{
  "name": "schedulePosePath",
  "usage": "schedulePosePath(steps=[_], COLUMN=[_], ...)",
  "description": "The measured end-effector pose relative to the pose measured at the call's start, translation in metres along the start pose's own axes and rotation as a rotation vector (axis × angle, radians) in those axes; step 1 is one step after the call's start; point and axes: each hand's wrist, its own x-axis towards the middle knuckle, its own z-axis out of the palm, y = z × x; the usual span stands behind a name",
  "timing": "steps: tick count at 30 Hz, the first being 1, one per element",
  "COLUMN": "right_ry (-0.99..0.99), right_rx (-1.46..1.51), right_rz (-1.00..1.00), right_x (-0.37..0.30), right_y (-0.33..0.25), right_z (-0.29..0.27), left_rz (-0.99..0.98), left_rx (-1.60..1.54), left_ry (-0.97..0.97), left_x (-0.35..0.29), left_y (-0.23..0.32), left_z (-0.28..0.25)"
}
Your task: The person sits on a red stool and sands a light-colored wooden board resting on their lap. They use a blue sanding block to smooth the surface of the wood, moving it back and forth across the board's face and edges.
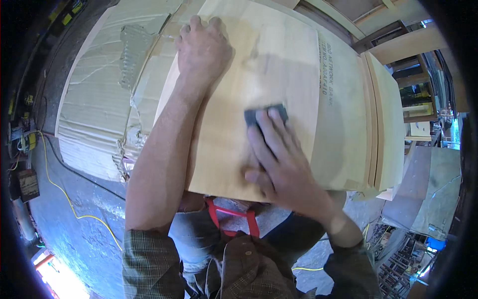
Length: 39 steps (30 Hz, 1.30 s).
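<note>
A pale wooden panel (224, 154) lies flat before me, its near edge above my lap. My left hand (204, 47) bears on its far left part, fingers curled closed at the panel's left edge; the fingertips are hidden. On the right half, my right hand (281, 159) presses a dark grey sanding pad (251, 117) against the wood, fingers stretched over it. Motion slightly smears this hand. The pad's underside cannot be seen. Faint darker patches show on the wood beyond the pad.
Under the panel lies cardboard, torn and taped on the left (94, 99) and printed on the right (341, 114). More boards (376, 119) stand along the right side. A yellow cord (62, 189) runs over the grey floor at left. Wooden frames (420, 89) stand at far right.
</note>
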Motion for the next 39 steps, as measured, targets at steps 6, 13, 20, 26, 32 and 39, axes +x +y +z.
schedulePosePath(steps=[6,13,20,26,32,39], right_ry=[0.214,0.251,-0.008,0.008,0.744,0.942], right_rx=[0.025,-0.140,0.121,0.549,0.832,0.880], right_rz=[0.151,0.328,0.088,0.077,0.820,0.883], right_x=[0.114,0.169,-0.039,-0.088,-0.180,-0.176], right_y=[0.109,0.160,-0.037,-0.068,-0.043,-0.040], right_z=[-0.003,0.008,-0.001,-0.035,-0.048,-0.036], left_rz=[0.028,0.009,0.049,0.166,-0.005,-0.195], left_rx=[-0.028,-0.009,0.061,-0.022,-0.076,-0.018], left_ry=[0.052,0.016,0.023,-0.022,0.069,-0.188], left_x=[-0.001,0.002,0.002,0.016,-0.078,-0.153], left_y=[0.003,0.004,0.002,-0.030,-0.078,-0.070], left_z=[0.000,0.004,0.004,0.003,-0.091,-0.137])
